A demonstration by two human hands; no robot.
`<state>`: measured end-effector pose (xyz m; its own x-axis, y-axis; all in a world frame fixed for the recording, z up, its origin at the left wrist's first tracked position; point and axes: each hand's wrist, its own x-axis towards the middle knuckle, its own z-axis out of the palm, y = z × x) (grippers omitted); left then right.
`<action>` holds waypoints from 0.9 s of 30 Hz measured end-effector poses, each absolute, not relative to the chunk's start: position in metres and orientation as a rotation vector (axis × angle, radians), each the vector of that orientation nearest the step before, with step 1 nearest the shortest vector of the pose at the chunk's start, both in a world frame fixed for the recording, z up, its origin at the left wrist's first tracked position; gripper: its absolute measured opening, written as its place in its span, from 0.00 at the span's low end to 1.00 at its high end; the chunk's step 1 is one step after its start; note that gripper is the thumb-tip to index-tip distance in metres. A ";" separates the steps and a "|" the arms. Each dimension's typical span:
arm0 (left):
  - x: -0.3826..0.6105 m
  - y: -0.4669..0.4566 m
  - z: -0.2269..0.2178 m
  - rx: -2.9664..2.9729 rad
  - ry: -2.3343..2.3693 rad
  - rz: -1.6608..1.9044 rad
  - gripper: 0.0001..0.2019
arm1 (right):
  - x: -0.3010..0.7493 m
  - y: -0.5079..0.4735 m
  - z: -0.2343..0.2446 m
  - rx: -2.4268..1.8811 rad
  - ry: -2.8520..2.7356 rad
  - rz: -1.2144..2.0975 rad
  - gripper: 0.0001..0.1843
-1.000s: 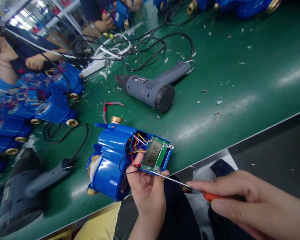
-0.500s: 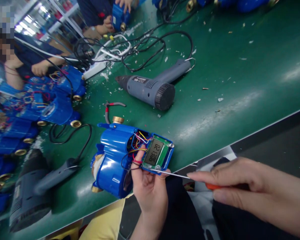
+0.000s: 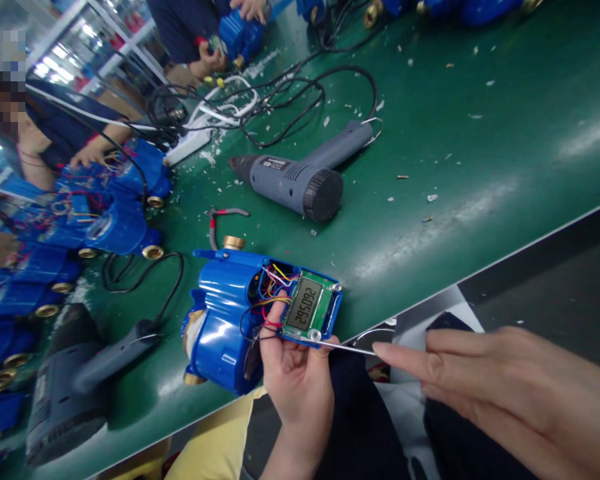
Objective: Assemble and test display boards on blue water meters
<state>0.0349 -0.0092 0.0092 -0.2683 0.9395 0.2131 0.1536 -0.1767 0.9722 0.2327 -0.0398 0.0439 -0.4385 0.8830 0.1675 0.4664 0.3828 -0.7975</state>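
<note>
A person's left hand (image 3: pixel 297 400) held an opened blue water meter (image 3: pixel 220 327) just off the edge of a green desk (image 3: pixel 430 220), its fingers closed around the meter and the thumb (image 3: pixel 275 333) lying against a tangle of coloured wires (image 3: pixel 275 293). The meter's green circuit board (image 3: pixel 325 300) faced up, and its LCD display (image 3: pixel 305 313) showed a different string of digits from the one lit a moment before. The right hand (image 3: pixel 500 393) stayed beside the meter, its extended fingers (image 3: pixel 405 357) closed at the end of a thin screwdriver (image 3: pixel 345 345), whose tip reached a screw (image 3: pixel 315 335) at the board's corner. The orange handle seen earlier had gone from view behind those fingers. The wider scene had shifted only slightly in the head-worn camera. A grey heat gun (image 3: pixel 295 183) lay on the desk beyond the meter, near red-handled pliers (image 3: pixel 220 217) and a brass pipe fitting (image 3: pixel 233 242) on the meter itself. A second heat gun (image 3: pixel 65 393) lay to the left beside a pile of blue water meters (image 3: pixel 115 227). Black cables (image 3: pixel 300 100) ran toward a white power strip (image 3: pixel 187 147), while a co-worker's hands (image 3: pixel 213 57) handled another blue meter (image 3: pixel 240 37) at the far side of the desk.
</note>
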 end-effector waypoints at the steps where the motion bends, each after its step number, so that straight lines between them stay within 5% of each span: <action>1: 0.034 -0.009 0.009 1.316 1.412 1.503 0.34 | 0.236 -0.035 0.050 -1.142 -2.106 0.851 0.25; 11: 0.035 -0.010 0.006 1.309 1.427 1.563 0.31 | 0.229 -0.044 0.034 -1.228 -1.925 0.974 0.20; 18: 0.036 -0.008 0.010 1.299 1.495 1.536 0.29 | 0.208 -0.064 0.018 -1.234 -1.995 0.605 0.25; 27: 0.034 -0.011 0.006 1.220 1.574 1.519 0.31 | 0.196 -0.076 0.003 -1.194 -1.789 0.837 0.18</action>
<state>0.0340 -0.0108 0.0057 -0.3760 0.9129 0.1590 0.1914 -0.0913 0.9773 0.1961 -0.0763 0.0029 -0.2245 0.9390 0.2606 0.4019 0.3328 -0.8531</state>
